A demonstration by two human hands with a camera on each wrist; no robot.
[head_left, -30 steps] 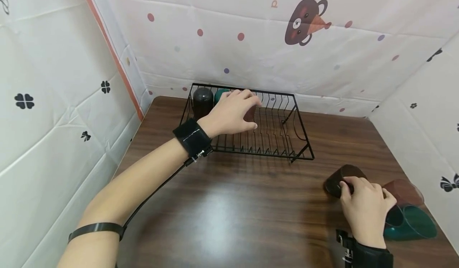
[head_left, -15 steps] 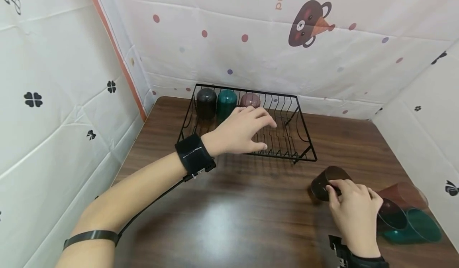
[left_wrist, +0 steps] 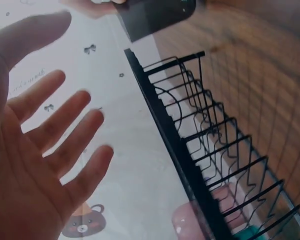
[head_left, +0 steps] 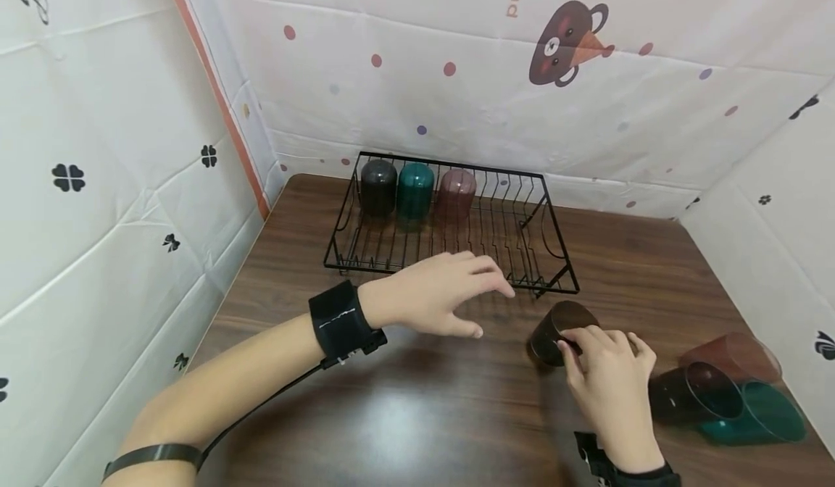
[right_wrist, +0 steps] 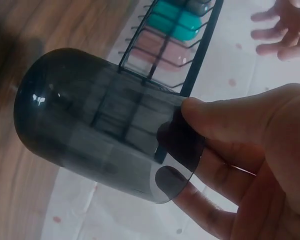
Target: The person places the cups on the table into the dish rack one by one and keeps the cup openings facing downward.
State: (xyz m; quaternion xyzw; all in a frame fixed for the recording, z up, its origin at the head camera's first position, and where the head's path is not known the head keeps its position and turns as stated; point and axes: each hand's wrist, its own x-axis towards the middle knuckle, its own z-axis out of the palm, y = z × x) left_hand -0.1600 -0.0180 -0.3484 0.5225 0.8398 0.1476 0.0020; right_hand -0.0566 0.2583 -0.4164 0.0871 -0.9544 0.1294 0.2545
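Note:
In the head view my right hand [head_left: 613,382] pinches the rim of a smoky dark cup [head_left: 551,338]. The right wrist view shows this cup [right_wrist: 90,125] tilted, thumb on one side of the rim and fingers on the other. My left hand [head_left: 437,291] hovers in front of the black wire dish rack [head_left: 515,255], holding nothing, fingers spread and thumb apart. Upside down along the rack's left back part stand a dark cup [head_left: 377,188], a teal cup [head_left: 414,191] and a pink cup [head_left: 456,193].
At the right of the brown wooden table [head_left: 326,400] lie a reddish cup [head_left: 730,356], another dark cup [head_left: 678,396] and another teal cup [head_left: 757,418] on their sides, close together. Printed white sheets [head_left: 391,96] wall the table at the back and sides.
My left hand has left the pink cup in the rack and drawn back toward the table's front. My right hand has moved left with the dark cup, away from the lying cups.

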